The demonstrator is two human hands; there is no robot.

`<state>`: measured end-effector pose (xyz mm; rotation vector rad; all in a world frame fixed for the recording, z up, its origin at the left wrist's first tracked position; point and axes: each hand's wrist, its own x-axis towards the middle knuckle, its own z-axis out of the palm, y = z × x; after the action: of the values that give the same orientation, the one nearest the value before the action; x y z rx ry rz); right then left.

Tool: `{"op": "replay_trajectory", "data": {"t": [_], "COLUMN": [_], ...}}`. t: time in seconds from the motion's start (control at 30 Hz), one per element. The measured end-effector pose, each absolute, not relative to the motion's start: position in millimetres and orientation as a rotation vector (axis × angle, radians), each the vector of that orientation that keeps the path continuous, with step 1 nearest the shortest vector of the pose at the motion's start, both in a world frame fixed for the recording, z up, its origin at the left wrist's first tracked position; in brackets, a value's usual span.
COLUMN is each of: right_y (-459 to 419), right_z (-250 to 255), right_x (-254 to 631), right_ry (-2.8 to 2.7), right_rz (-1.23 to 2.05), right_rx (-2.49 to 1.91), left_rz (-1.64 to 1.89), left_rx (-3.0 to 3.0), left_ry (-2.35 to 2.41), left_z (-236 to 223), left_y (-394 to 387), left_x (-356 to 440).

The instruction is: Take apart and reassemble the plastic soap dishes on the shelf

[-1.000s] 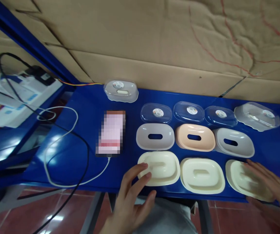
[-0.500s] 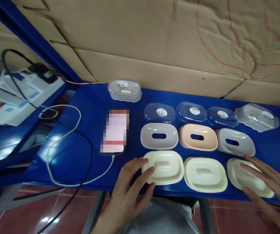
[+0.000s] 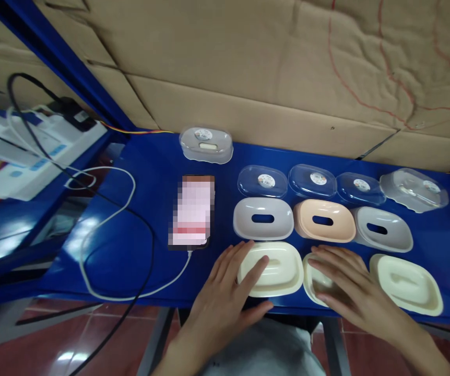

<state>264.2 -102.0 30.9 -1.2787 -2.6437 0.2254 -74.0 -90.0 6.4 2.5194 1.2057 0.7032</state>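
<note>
My left hand is at the left cream oval dish, fingers stretched along its left side, one finger reaching over the inside and the thumb apart below the near rim. Over the middle cream dish lies my right hand, its fingers extended and hiding most of that dish. Whether either hand presses on its dish I cannot tell. To the right, another cream dish with a raised bar inside sits untouched. Behind these stand a grey slotted oval box, a peach one and a second grey one.
Three transparent lids with round stickers form a row behind the boxes. Lidded boxes stand at the back left and back right. A phone with a white cable lies left. A power strip sits far left.
My right hand has moved left from the right cream dish to the middle one. My left hand has come slightly further over the left dish. The view has shifted slightly.
</note>
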Motion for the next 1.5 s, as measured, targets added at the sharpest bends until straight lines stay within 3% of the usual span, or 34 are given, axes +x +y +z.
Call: {"op": "replay_trajectory", "data": {"t": [0.5, 0.8, 1.07, 1.5], "right_y": [-88.8, -89.1, -97.0, -80.3], "right_z": [34.0, 42.6, 43.7, 46.0], "right_x": [262.8, 213.2, 220.7, 178.7], "right_ry": [-2.528, -2.509, -2.509, -2.748], "right_rz": [0.005, 0.109, 0.159, 0.145], "right_rx": [-1.197, -1.072, -1.189, -1.024], "left_rz": [0.672, 0.615, 0.574, 0.759], "left_rx": [2.473, 2.381, 2.389, 2.275], "left_ry": [1.151, 1.115, 1.126, 1.146], "left_z": [6.0, 8.6, 7.8, 19.4], "left_y": [-88.5, -87.4, -88.9, -89.5], "left_x": [-76.6, -83.4, -83.9, -89.5]}}
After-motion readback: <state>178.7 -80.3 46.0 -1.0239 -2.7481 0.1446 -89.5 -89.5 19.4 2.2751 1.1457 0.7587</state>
